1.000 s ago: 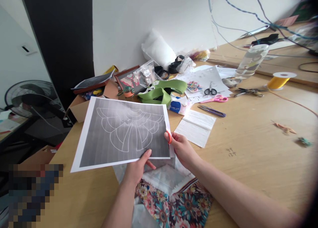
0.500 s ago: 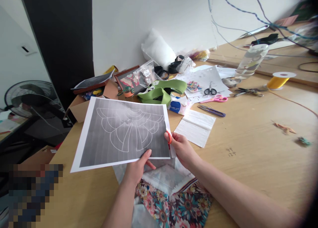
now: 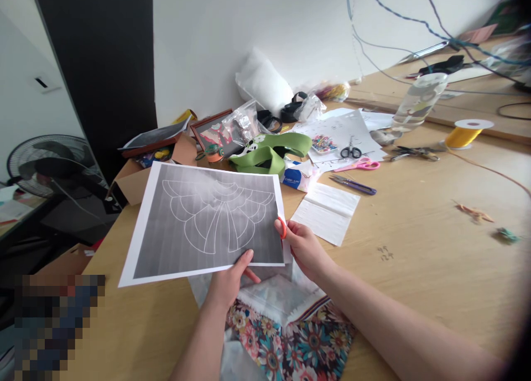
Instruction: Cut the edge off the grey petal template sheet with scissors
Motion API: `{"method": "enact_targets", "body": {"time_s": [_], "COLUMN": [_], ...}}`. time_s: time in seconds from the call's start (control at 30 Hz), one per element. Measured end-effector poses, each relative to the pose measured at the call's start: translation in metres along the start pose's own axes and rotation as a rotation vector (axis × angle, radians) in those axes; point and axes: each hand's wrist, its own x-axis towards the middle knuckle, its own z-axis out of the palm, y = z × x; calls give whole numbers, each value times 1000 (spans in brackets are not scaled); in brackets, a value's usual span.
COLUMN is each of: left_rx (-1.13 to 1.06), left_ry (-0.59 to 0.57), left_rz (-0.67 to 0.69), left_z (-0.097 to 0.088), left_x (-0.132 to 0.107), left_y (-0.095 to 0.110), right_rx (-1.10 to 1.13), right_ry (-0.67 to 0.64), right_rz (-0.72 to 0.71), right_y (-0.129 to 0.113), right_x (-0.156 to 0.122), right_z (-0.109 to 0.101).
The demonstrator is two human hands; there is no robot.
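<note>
My left hand (image 3: 229, 281) pinches the lower edge of a printed sheet (image 3: 203, 222), grey with a white scalloped outline, and holds it up over the wooden table (image 3: 415, 248). My right hand (image 3: 305, 247) is closed on orange-handled scissors (image 3: 282, 228) at the sheet's right edge; their blades are hidden behind the paper. Under both hands lies floral fabric (image 3: 290, 342) with a clear plastic bag (image 3: 274, 298) on top.
A white folded paper (image 3: 327, 212) lies just right of my hand. Behind it sit purple scissors (image 3: 354, 185), pink scissors (image 3: 359, 165), a green strap (image 3: 269, 151), a cardboard box (image 3: 136, 179), a water bottle (image 3: 418, 102) and a yellow spool (image 3: 467, 133). A fan (image 3: 50, 165) stands left.
</note>
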Motion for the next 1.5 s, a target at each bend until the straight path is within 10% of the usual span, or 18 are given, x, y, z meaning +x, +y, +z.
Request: {"method": "enact_targets", "body": {"time_s": [1.5], "left_rx": [-10], "left_ry": [-17], "left_rz": [7], "left_z": [1], "left_x": [-1], "left_y": [0], "right_rx": [4], "right_ry": [13], "right_rz": [-9], "right_y": [0], "right_x": [1], "right_z": [-2]}}
